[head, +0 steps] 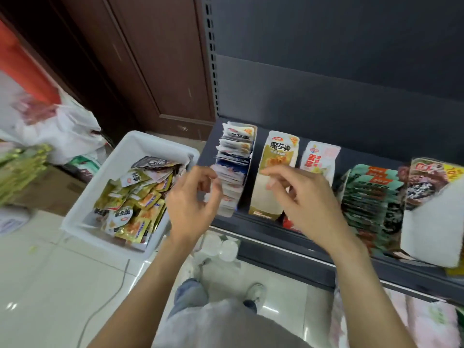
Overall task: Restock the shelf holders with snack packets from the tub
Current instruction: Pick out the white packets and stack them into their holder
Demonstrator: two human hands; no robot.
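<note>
A white tub (82, 209) stands on the floor at left, holding several gold and dark snack packets (136, 197). On the dark shelf (288, 237), the leftmost holder (234, 167) is packed with a row of white and blue packets. My left hand (193, 199) is beside that row with its curled fingers touching the front packets. The gold holder (275, 172) next to it shows its white inside. My right hand (301, 194) hovers over this holder, fingers bent, with nothing visibly held. A pink and white holder (320, 156) stands further right.
Teal and orange packets (371, 194) fill a holder further right, beside a dark red holder (431, 197) at the shelf's right end. White plastic bags (62, 129) and green packs (20, 167) lie at left by a cardboard box. A thin cable crosses the tiled floor.
</note>
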